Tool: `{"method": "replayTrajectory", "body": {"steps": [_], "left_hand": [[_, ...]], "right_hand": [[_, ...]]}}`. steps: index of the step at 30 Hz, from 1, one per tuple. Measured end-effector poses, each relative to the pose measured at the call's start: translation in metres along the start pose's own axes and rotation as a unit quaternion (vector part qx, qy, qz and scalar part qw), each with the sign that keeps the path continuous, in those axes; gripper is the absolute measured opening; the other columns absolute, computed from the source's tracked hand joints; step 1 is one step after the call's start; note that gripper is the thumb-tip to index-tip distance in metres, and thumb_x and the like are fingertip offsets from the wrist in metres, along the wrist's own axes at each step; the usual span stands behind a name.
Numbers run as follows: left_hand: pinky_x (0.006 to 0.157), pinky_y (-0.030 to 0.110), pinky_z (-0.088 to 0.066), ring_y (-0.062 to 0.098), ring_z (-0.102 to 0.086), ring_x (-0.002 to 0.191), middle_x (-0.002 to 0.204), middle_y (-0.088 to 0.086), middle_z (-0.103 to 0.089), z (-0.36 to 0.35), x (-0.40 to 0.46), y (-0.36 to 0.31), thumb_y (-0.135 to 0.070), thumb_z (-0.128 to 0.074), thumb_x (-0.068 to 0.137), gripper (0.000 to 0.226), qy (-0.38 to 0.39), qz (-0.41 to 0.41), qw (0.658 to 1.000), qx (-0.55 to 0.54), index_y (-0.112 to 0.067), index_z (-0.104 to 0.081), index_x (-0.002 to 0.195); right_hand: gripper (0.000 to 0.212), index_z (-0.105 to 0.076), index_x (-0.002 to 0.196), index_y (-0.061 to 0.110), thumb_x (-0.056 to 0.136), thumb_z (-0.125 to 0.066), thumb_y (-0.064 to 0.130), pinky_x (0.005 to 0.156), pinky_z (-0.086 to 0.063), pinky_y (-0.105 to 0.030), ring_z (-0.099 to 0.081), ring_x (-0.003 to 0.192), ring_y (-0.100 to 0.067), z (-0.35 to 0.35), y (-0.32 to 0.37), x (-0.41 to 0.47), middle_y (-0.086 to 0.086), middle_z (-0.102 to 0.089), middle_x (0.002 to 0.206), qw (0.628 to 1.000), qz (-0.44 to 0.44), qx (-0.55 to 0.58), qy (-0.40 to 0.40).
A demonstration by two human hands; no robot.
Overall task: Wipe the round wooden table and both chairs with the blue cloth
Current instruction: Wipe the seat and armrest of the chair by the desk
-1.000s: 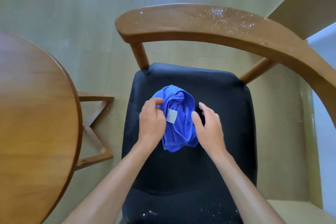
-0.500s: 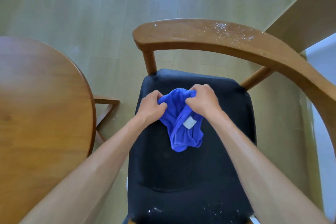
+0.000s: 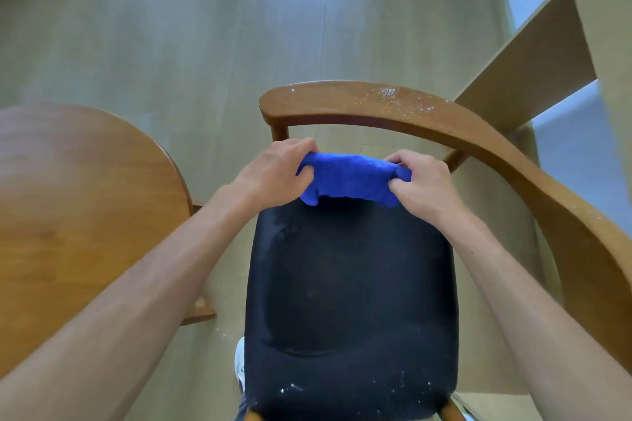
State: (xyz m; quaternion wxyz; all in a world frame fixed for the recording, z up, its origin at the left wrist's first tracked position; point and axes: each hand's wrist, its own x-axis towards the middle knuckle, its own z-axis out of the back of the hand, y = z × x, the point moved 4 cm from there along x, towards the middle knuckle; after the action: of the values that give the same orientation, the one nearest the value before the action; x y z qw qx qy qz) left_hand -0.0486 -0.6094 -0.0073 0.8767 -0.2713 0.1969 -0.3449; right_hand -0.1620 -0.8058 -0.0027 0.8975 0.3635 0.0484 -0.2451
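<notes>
So over on the left there's the round wooden desk [image 3: 78, 208], its top bare where it shows and its curved right edge sitting just beside the chair [image 3: 352, 284]. Next along, the left hand [image 3: 273, 174] is pinching the left end of the blue cloth [image 3: 352, 179], fingers curled over the top with the thumb tucked underneath. The cloth is bunched into a short roll, stretched between both hands up at the back edge of the black seat, just under the curved wooden backrest [image 3: 393, 113]. I can't tell whether it's actually touching the seat or held a bit above it. The right hand [image 3: 424, 181] is clamped on the other end the same way. Further right, the backrest has white crumbs or dust [image 3: 390, 96] scattered on top, and there are more white specks [image 3: 290, 386] at the front edge of the seat. What could go wrong, as I see it: a cloth wadded up like that only wipes with a thin strip, so it could push the crumbs off onto the floor or down onto the seat instead of picking them up. Wiping the seat before the backrest would also mean dust dropping onto a part already done.
</notes>
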Motion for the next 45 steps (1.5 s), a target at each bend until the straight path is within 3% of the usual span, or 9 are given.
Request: {"method": "replayTrajectory", "body": {"steps": [6, 10, 14, 17, 21, 27, 33, 39, 45], "left_hand": [[0.056, 0.028, -0.054, 0.022, -0.067, 0.069, 0.087, 0.005, -0.061, -0.015, -0.009, -0.040, -0.022, -0.053, 0.087, 0.010, -0.035, 0.273, 0.928, -0.250, -0.014, -0.048, 0.082], [0.074, 0.034, -0.059, 0.027, -0.071, 0.081, 0.091, 0.018, -0.069, -0.016, -0.014, -0.051, 0.000, -0.045, 0.088, 0.018, 0.044, 0.278, 0.844, -0.456, -0.001, -0.063, 0.089], [0.067, 0.026, -0.051, 0.015, -0.063, 0.081, 0.078, -0.003, -0.067, 0.002, -0.017, -0.035, 0.001, -0.048, 0.077, 0.028, -0.051, 0.185, 0.938, -0.289, -0.023, -0.063, 0.077], [0.079, 0.018, -0.045, 0.007, -0.056, 0.102, 0.106, -0.008, -0.061, 0.001, -0.024, -0.020, -0.003, -0.062, 0.072, 0.040, -0.038, 0.138, 0.960, -0.242, -0.028, -0.055, 0.103], [0.088, 0.016, -0.045, 0.002, -0.056, 0.110, 0.116, -0.010, -0.061, -0.029, -0.045, -0.011, -0.014, -0.071, 0.071, 0.051, 0.120, 0.085, 0.947, -0.287, -0.023, -0.053, 0.118], [0.081, 0.035, -0.057, 0.013, -0.066, 0.093, 0.102, -0.004, -0.067, -0.073, -0.050, 0.026, -0.037, -0.071, 0.076, 0.039, 0.066, 0.232, 0.909, -0.340, -0.025, -0.055, 0.109], [0.094, 0.039, -0.045, 0.024, -0.033, 0.130, 0.146, 0.005, -0.027, -0.130, -0.059, 0.050, -0.033, -0.053, 0.089, 0.065, 0.034, 0.230, 0.973, 0.006, -0.022, -0.024, 0.146], [0.112, 0.054, -0.020, 0.040, -0.004, 0.144, 0.157, 0.019, 0.002, -0.178, -0.029, 0.036, -0.057, -0.044, 0.087, 0.074, -0.027, 0.217, 0.966, 0.136, -0.037, -0.012, 0.150], [0.087, 0.047, -0.040, 0.047, -0.036, 0.126, 0.147, 0.028, -0.028, -0.198, 0.000, 0.031, -0.057, -0.057, 0.079, 0.061, -0.117, 0.248, 0.945, 0.177, -0.030, -0.050, 0.133]], "right_hand": [[0.015, -0.062, 0.079, 0.013, 0.087, -0.056, 0.024, 0.061, -0.049, -0.025, -0.060, 0.075, -0.020, -0.026, 0.038, -0.018, 0.001, -0.064, 0.074, 0.992, -0.055, 0.112, 0.002], [0.028, -0.064, 0.093, 0.016, 0.078, -0.073, 0.037, 0.077, -0.053, -0.035, -0.066, 0.088, -0.018, -0.030, 0.041, -0.030, 0.000, -0.070, 0.090, 0.968, -0.074, 0.225, 0.077], [0.020, -0.064, 0.097, 0.018, 0.080, -0.070, 0.010, 0.079, -0.054, -0.039, -0.066, 0.092, -0.024, -0.018, 0.037, -0.031, -0.004, -0.070, 0.093, 0.970, -0.050, 0.238, 0.025], [0.023, -0.066, 0.097, 0.018, 0.079, -0.067, 0.004, 0.072, -0.054, -0.034, -0.066, 0.084, -0.020, -0.014, 0.041, -0.029, -0.005, -0.070, 0.091, 0.972, -0.012, 0.226, 0.058], [0.030, -0.069, 0.098, 0.019, 0.078, -0.064, -0.003, 0.067, -0.051, -0.018, -0.062, 0.078, -0.005, -0.015, 0.038, -0.031, 0.002, -0.070, 0.086, 0.955, 0.014, 0.247, 0.162], [0.046, -0.056, 0.131, 0.021, 0.087, -0.066, 0.013, 0.088, -0.048, -0.023, -0.060, 0.106, -0.009, -0.041, -0.001, -0.009, 0.005, -0.063, 0.116, 0.967, -0.073, 0.238, 0.048], [0.040, -0.052, 0.134, 0.016, 0.094, -0.056, 0.018, 0.098, -0.034, -0.023, -0.048, 0.127, -0.018, -0.081, -0.083, -0.021, -0.004, -0.052, 0.137, 0.989, -0.136, 0.034, 0.039], [0.052, -0.039, 0.145, 0.020, 0.096, -0.050, 0.032, 0.117, -0.018, -0.048, -0.012, 0.146, -0.029, -0.104, -0.159, -0.052, -0.010, -0.018, 0.158, 0.969, -0.099, -0.225, -0.014], [0.065, -0.034, 0.148, 0.015, 0.092, -0.033, 0.049, 0.113, -0.015, -0.061, -0.014, 0.145, -0.038, -0.146, -0.188, -0.061, -0.018, -0.019, 0.157, 0.961, -0.066, -0.267, -0.043]]}}
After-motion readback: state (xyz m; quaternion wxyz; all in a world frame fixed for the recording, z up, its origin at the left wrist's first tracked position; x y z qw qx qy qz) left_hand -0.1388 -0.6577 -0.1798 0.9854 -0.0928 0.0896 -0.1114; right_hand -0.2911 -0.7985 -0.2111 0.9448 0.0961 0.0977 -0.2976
